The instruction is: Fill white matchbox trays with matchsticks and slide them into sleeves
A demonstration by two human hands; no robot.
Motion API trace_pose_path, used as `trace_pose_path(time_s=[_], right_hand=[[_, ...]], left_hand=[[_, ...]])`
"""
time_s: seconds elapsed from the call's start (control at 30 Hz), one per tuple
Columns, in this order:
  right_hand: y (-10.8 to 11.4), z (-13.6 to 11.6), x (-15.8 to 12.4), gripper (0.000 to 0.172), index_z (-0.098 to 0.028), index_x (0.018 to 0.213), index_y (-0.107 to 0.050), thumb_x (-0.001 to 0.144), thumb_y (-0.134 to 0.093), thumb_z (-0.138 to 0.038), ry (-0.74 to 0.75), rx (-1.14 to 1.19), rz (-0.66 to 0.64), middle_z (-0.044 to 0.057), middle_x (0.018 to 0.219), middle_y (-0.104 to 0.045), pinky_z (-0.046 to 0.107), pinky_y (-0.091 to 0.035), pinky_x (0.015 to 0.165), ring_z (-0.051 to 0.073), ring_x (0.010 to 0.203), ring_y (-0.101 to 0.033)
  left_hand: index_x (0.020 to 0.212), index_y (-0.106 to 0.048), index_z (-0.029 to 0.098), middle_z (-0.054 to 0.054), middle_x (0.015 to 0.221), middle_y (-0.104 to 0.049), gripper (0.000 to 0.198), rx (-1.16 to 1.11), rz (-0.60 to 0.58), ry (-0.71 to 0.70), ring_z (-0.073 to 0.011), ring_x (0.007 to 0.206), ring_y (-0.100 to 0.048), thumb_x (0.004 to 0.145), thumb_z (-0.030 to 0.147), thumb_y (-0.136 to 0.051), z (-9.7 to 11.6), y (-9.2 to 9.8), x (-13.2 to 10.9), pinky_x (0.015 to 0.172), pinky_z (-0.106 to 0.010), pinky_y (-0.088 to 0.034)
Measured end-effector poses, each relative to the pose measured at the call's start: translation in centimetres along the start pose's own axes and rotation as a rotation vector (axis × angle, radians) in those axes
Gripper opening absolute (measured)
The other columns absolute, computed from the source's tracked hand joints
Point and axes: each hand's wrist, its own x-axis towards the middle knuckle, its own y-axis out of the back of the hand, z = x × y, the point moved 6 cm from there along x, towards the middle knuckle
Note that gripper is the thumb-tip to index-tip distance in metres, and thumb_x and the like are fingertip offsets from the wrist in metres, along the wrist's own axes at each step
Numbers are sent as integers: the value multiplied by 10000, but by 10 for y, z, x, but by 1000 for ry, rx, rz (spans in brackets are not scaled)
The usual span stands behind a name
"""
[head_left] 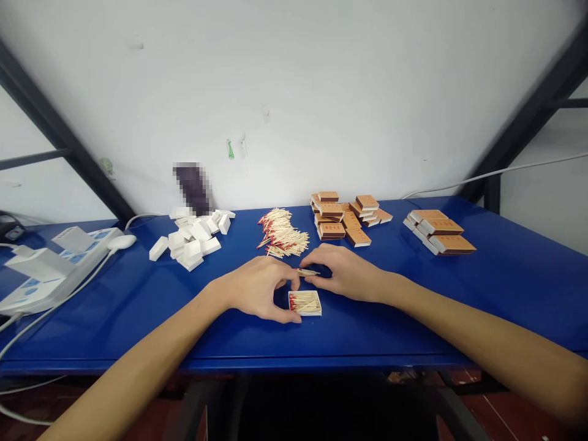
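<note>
A small white matchbox tray full of red-headed matches lies on the blue table in front of me. My left hand curves round its left end, thumb at the near edge and a bent finger by the far edge, closed on the tray. Just beyond the tray, my right hand pinches a small bundle of matches between thumb and fingers, heads pointing left. Some left fingers come close to those heads; whether they touch is hidden. Past my hands lies a loose heap of matches.
White trays are piled at back left, near a pixelated dark object by the wall. Brown matchboxes are heaped at back centre-right; more matchboxes sit stacked farther right. A power strip with cables occupies the left side.
</note>
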Motion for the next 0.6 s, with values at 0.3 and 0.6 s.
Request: trace_pose_path(time_s=[0.3, 0.6], right_hand=[[1, 6, 8, 140, -181, 900, -723, 821, -631, -111, -70, 128, 77, 24, 869, -750, 252, -488, 716, 155, 784, -676], [0, 5, 6, 143, -155, 875, -708, 806, -601, -90, -13, 72, 62, 29, 791, -705, 239, -455, 657, 136, 698, -620]], left_hand=[[879, -633, 191, 50, 622, -504, 426, 16, 5, 47, -102, 558, -443, 734, 584, -704, -9, 1, -1, 586, -242, -309], [891, -627, 197, 58, 614, -479, 437, -7, -2, 68, -99, 547, -442, 733, 596, -709, -13, 0, -1, 582, -240, -308]])
